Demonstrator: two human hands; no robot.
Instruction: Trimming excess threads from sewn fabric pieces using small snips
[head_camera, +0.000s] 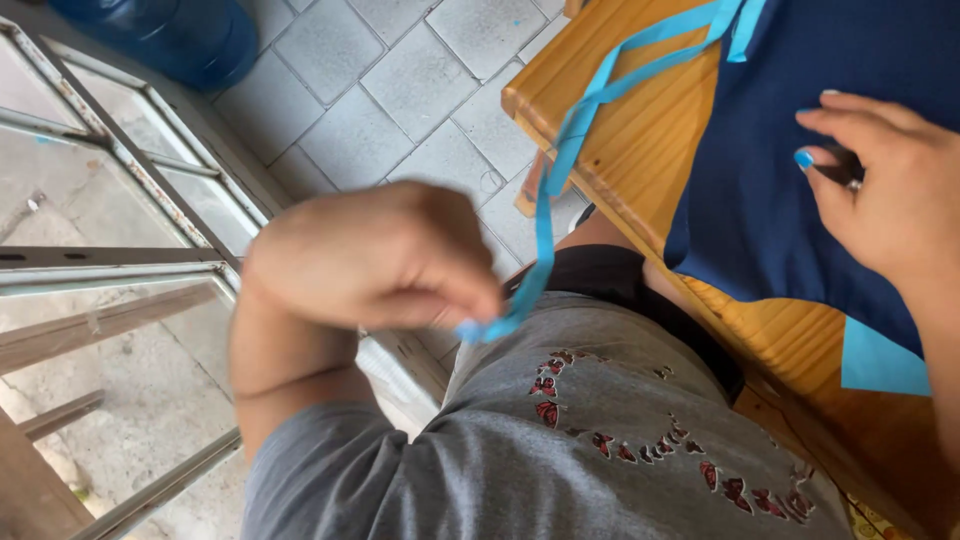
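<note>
Head view, taking the wooden table (640, 150) as landmark: far left of it stands a metal-framed window (120, 200), with a blue water jug (160, 35) above that and open grey floor tiles (400, 90) reaching to the table's corner. Nearer the table, the left hand (375, 255) hangs off its edge, over the grey shirt (560, 440), fingers curled shut and pinching the lower end of a light blue ribbon (560, 170). That ribbon runs long and slanted, from the pinch up and rightward across the table's corner toward the top. On the table lies dark blue fabric (760, 200), its lower edge near the table's front edge. The right hand (890, 190) rests flat on it, fingers spread, grasping nothing.
</note>
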